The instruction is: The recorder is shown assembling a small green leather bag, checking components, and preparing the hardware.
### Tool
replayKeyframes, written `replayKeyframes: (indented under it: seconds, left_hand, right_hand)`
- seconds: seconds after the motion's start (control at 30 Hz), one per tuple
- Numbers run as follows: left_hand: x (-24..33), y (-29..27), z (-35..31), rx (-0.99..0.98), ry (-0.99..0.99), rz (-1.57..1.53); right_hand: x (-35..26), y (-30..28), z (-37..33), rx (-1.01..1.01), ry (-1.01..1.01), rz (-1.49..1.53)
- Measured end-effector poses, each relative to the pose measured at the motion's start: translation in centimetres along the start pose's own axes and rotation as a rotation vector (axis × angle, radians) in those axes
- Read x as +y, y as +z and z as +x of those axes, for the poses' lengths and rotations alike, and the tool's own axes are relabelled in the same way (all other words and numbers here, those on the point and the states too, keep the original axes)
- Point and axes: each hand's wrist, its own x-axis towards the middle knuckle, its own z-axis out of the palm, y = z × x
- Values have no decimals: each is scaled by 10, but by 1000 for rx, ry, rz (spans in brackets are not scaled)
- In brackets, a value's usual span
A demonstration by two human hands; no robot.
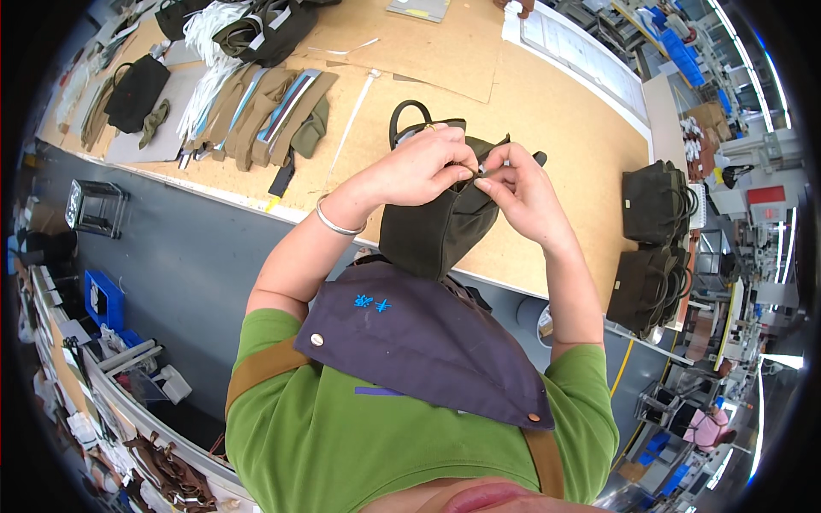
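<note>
One boxy dark olive bag (417, 232) has left grip (425, 167) and right grip (526, 192) pinched on its top edge

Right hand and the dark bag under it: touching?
Touching. The head view shows it: the right hand has its thumb and bent fingers pinched at the upper edge of the dark bag.
</note>
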Motion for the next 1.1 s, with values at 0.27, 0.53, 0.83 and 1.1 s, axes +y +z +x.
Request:
replayKeyframes:
  seconds: [0.27,0.53,0.83,1.1]
  left_hand:
    - [-2,6,-2,49,-37,44]
    - [14,29,-23,460,-70,85]
    - [15,62,-25,464,-184,-14]
    - [20,59,-23,468,-212,28]
  right_hand:
    - [-12,-1,2,-20,13,-6]
    - [5,-5,2,29,60,135]
    - [4,0,1,97,54,213]
    - [1,-1,1,88,106,189]
